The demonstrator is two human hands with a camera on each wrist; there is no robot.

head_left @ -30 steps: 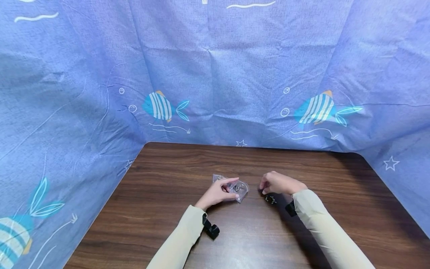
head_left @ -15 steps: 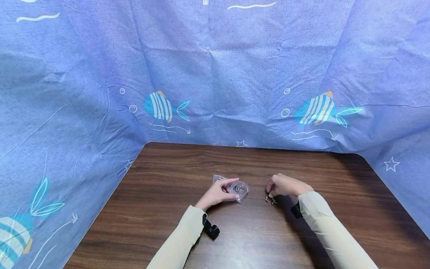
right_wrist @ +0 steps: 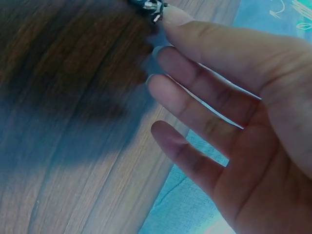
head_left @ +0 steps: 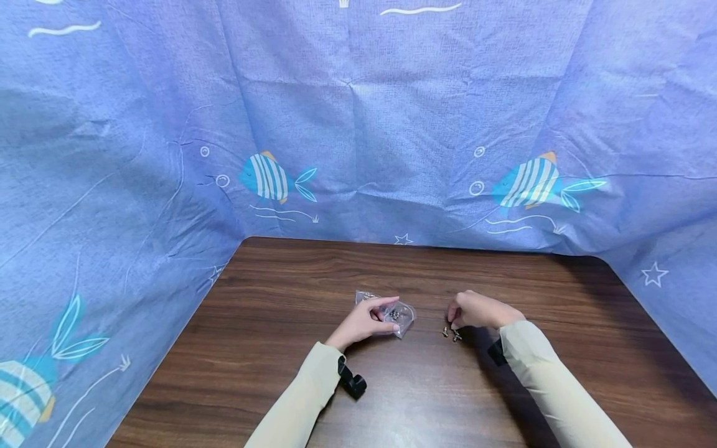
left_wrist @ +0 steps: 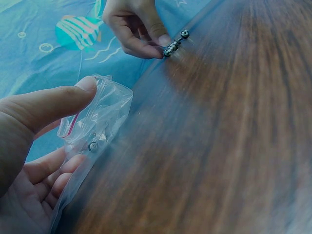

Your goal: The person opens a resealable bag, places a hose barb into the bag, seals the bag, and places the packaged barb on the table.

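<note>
My left hand point(head_left: 364, 323) holds a clear plastic zip bag point(left_wrist: 114, 105) with a red line near its opening. Its thumb lies on one side of the bag and its fingers on the other. Small shiny metal pieces point(left_wrist: 92, 145) show through the plastic. To the right, my right hand point(head_left: 476, 310) reaches down to a few loose metal pieces point(head_left: 456, 336) on the table. Its thumb and index fingertips pinch at one small metal piece point(right_wrist: 155, 9), seen at the top edge of the right wrist view; the index finger is hidden there. The other fingers are loosely bent.
The brown wood-grain table point(head_left: 269, 373) lies under both hands. Behind and left of it hangs a blue cloth point(head_left: 392, 124) printed with fish. Black straps, one a wrist camera mount point(head_left: 351, 379), sit at the wrists.
My right hand has moved slightly right and come down onto the loose metal pieces, then nearly stopped. The left hand and the bag have stayed in place.
</note>
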